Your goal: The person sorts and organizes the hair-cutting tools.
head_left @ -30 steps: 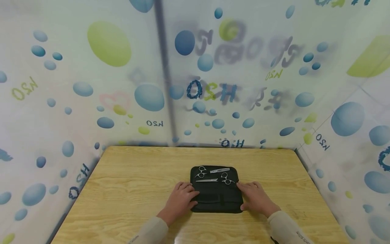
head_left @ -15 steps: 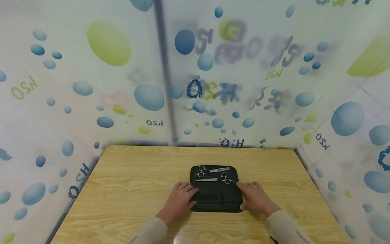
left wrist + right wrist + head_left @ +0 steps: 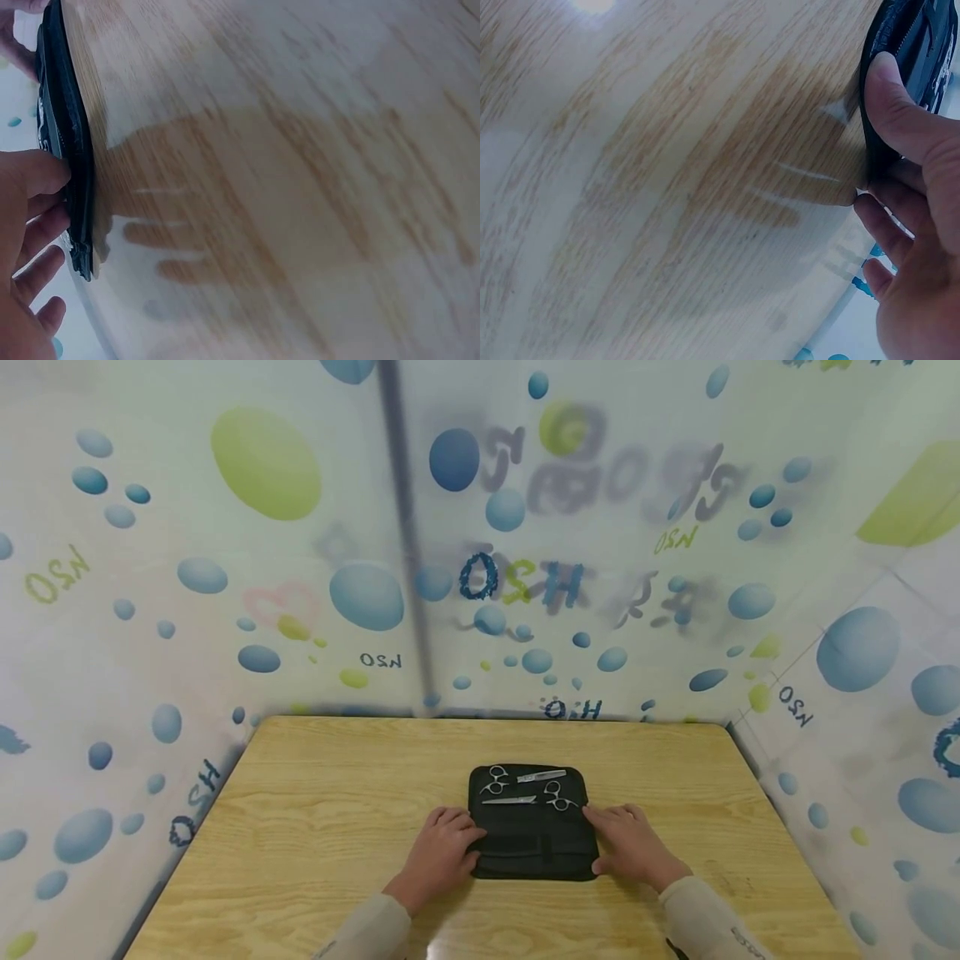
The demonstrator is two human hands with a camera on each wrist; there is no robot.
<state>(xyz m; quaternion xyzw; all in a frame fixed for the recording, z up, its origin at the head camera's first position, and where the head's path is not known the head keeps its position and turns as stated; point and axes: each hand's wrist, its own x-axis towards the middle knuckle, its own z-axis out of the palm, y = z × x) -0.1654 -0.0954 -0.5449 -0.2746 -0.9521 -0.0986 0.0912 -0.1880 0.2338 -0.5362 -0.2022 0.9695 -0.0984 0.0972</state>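
A black zippered scissor case (image 3: 517, 827) lies on the wooden table. In its far half sit two pairs of silver hairdressing scissors pointing opposite ways. The far pair (image 3: 542, 776) has its finger rings at the left; the near pair (image 3: 561, 802) has them at the right. My left hand (image 3: 442, 850) touches the case's left side, thumb and fingers at the edge. At the right edge is my right hand (image 3: 630, 846), its thumb against the zippered rim in the right wrist view. Both hands have loosely extended fingers.
The pale wooden table (image 3: 322, 793) reaches back to a patterned fabric wall (image 3: 367, 597) of blue and green spots. More of this fabric stands at the left and right sides. A flap with a strap (image 3: 525, 845) crosses the case's near half.
My left fingers have drawn back slightly leftward, so less of them overlaps the case. The right hand and the scissors hold their places. The head view has tilted a little.
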